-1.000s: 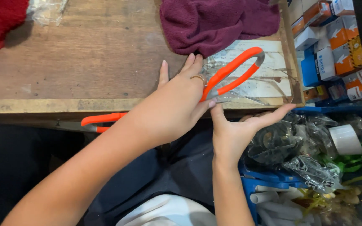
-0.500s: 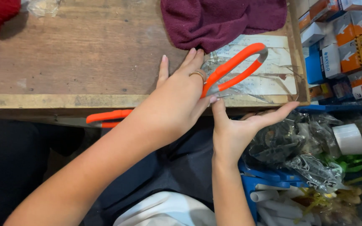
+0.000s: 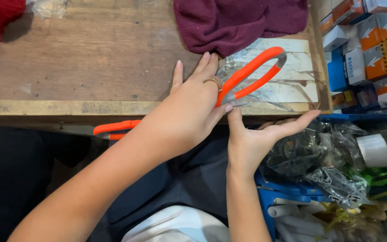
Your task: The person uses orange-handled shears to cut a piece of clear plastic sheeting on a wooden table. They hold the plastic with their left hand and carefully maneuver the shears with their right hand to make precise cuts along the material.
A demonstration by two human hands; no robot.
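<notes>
— What are the hands doing?

— The left hand [image 3: 189, 112] lies flat and spread on the near edge of the bench [image 3: 90, 67], fingers stretched out, gripping nothing; its ring finger rests against the orange-handled pliers [image 3: 251, 74]. The right hand [image 3: 258, 136] sits just below the bench edge, palm up, fingers uncurled, thumb tip up against the edge under the pliers' near end.

— Where exactly are the pliers?

— Just beyond the left hand's fingertips, handles angled away to the right, lying on a crinkled clear plastic bag [image 3: 265, 89] spread over the bench. Past that is a maroon cloth [image 3: 238, 22].

— What could go wrong?

— I'd judge slipping the main risk. The plastic looks slick, so a push from the flat left hand could send the pliers skating sideways, or off the edge past the open right palm. That palm is cupped but not closed, so a heavy tool might bounce out into the blue crate [image 3: 287, 197] of bagged parts below.

— Anything else?

— A second orange handle [image 3: 115, 128] pokes out beneath the left forearm; the arm could knock it.
</notes>
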